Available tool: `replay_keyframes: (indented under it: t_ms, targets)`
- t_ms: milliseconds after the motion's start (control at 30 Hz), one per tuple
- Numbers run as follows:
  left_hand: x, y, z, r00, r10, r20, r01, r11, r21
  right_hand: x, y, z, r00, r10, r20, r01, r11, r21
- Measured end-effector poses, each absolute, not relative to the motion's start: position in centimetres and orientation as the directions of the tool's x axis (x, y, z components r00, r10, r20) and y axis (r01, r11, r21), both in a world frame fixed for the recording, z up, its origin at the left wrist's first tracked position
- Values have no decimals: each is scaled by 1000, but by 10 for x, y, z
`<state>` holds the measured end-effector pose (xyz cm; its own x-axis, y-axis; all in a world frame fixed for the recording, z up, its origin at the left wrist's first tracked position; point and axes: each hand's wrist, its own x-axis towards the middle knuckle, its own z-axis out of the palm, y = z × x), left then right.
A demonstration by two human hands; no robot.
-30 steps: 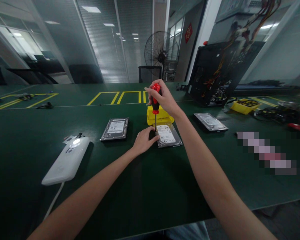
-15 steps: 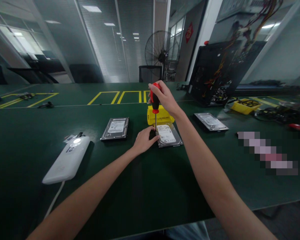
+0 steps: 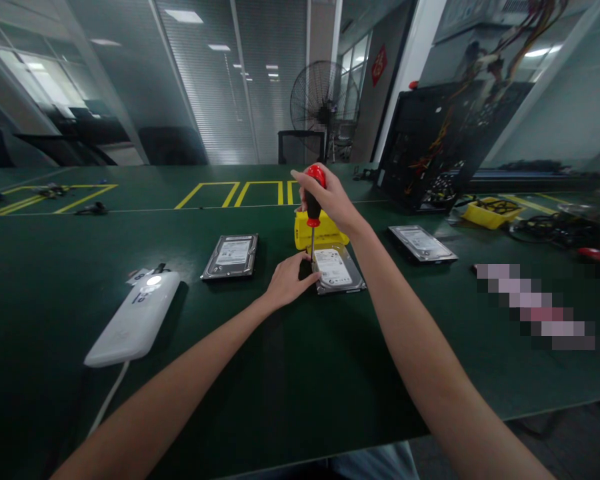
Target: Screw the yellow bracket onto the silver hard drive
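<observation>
A red and black screwdriver (image 3: 313,207) stands almost upright, its handle wrapped by the fingers of my right hand (image 3: 331,193). Its shaft reaches down to the left edge of a silver hard drive (image 3: 336,269) with a white label, lying flat on the green table. My left hand (image 3: 289,280) grips that same edge between thumb and fingers, close to the screwdriver's tip. The tip itself is too small to make out. Just behind the drive is a yellow bin (image 3: 325,232), partly covered by my right hand and wrist.
Two more hard drives lie at left (image 3: 231,256) and right (image 3: 422,244). A white power bank (image 3: 135,319) with a cable is at the near left. A black computer case (image 3: 420,147) stands at the back right, by a yellow tray (image 3: 491,212) and tangled cables.
The fingers of my right hand have shifted around the screwdriver handle, and the handle leans slightly further right. My left hand and the hard drive stay in place.
</observation>
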<state>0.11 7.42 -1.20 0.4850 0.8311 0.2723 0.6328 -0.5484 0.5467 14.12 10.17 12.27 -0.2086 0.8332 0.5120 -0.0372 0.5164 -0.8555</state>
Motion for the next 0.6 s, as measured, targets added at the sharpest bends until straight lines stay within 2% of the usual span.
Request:
replay_keyframes:
  t_ms: [233, 367, 600]
  targets:
    - [2, 76, -15, 482, 829, 283, 628, -553, 548, 142, 109, 120, -223, 837, 500, -112, 488, -866]
    - [2, 75, -14, 481, 832, 275, 632, -547, 550, 142, 108, 120, -237, 824, 514, -82, 511, -856]
    - [1, 74, -13, 480, 838, 259, 632, -535, 560, 143, 112, 119, -150, 826, 543, -90, 535, -840]
